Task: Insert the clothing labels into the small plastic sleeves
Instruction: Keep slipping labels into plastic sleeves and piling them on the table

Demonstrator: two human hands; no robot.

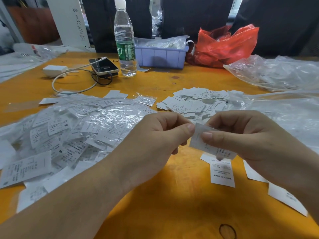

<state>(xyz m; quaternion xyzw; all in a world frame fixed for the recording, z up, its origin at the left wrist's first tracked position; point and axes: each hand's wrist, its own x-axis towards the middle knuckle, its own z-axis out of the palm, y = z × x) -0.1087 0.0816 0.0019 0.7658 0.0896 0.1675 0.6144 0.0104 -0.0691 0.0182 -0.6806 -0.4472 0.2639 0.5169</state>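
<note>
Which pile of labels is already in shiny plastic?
The big pile on the left. Its labels sit inside glossy, crinkly sleeves that catch the light. The smaller pile farther back, beyond the hands, is plain bare white labels.

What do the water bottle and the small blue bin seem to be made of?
Water bottle: clear, glossy plastic, probably; one sees through it, and it has a white screw cap. Blue bin: opaque matte plastic, apparently moulded, with ribbed walls.

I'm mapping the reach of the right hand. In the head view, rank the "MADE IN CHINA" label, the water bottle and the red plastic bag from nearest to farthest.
From the right hand:
1. "MADE IN CHINA" label, just below it on the table.
2. Red plastic bag, at the back, right of centre.
3. Water bottle, at the back left.
</note>
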